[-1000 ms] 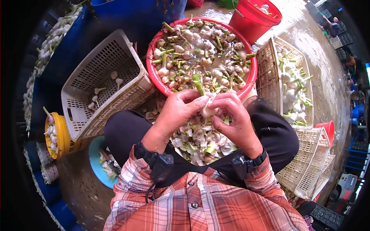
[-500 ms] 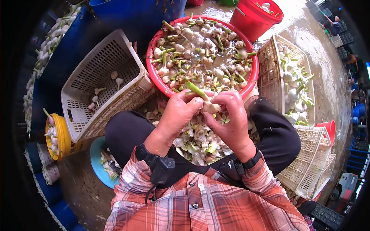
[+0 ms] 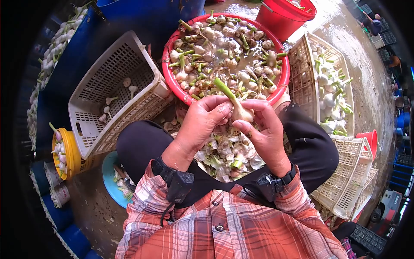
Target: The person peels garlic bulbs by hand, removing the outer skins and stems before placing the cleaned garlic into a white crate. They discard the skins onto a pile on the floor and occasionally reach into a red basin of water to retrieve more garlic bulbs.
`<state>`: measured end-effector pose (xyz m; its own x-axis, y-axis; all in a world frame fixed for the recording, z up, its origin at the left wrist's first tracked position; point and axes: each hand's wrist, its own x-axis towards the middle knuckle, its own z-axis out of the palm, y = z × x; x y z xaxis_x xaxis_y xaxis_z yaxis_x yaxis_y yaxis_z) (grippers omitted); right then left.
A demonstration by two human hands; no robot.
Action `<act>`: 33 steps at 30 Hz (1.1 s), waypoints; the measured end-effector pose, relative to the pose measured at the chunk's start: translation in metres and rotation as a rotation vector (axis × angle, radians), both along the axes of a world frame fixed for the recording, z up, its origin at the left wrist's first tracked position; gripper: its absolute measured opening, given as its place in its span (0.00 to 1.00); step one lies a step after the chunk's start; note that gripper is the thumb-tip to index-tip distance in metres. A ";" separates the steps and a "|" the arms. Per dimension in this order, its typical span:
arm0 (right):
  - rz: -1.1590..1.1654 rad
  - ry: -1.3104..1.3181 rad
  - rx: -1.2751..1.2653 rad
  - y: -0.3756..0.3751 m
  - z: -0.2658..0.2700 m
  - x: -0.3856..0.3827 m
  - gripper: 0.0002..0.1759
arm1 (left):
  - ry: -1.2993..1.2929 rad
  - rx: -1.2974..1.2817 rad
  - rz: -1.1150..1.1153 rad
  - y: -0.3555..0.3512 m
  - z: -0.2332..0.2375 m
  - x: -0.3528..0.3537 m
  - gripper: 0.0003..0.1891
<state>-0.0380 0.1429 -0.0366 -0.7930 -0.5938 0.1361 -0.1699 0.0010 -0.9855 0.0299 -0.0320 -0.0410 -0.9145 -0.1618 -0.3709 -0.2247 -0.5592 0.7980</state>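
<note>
Between my two hands is a garlic bulb (image 3: 242,113) with a thick green stem that points up and to the left. My left hand (image 3: 199,125) pinches it from the left near the base of the stem. From the right, the thumb and fingers of my right hand (image 3: 265,129) close on the bulb. Just beyond, a red basin (image 3: 171,88) holds water and many garlic bulbs with cut stems. Below my hands, between my knees, lies a heap of garlic peelings (image 3: 228,155).
At left stand a white crate (image 3: 116,116) with a few bulbs, a yellow bucket (image 3: 74,151) and a blue-green basin (image 3: 110,183). At right are a crate of garlic (image 3: 304,73), stacked crates (image 3: 340,177) and a red bucket (image 3: 284,19). Other people are far right.
The garlic bulb has turned so its stem stands more upright. My right hand has shifted slightly right and down, showing more of the bulb.
</note>
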 end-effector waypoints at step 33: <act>-0.093 -0.211 0.117 -0.007 0.001 -0.017 0.21 | 0.041 -0.357 0.105 0.001 -0.001 -0.004 0.13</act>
